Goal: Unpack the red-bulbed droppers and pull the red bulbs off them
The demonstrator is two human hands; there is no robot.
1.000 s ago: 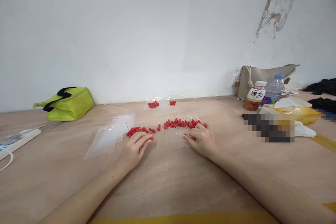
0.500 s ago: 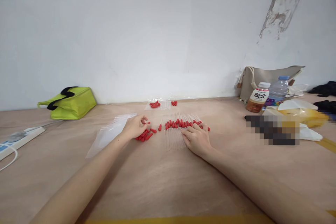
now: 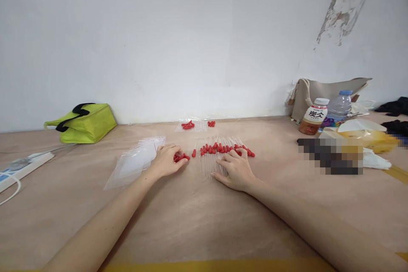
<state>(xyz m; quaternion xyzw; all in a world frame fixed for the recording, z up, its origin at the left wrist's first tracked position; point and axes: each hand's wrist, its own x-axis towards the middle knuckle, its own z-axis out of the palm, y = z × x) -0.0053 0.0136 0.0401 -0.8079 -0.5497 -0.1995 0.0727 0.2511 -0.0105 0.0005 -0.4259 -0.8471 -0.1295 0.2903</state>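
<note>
My left hand lies palm down with its fingers curled over a small heap of loose red rubber bulbs on the brown table. My right hand rests flat, fingers spread, on a row of clear glass droppers with red bulbs. A single red bulb lies between the hands. A stack of clear zip bags sits just left of my left hand.
A lime green bag stands at the back left by the wall, and a white power strip lies at the far left. Filled clear bags lie near the wall. Two drink bottles, a beige bag and wrappers crowd the right.
My left hand moved from the near side of the loose bulbs to the bags, then settled over the bulbs, gathering them. My right hand slid slightly nearer along the droppers.
</note>
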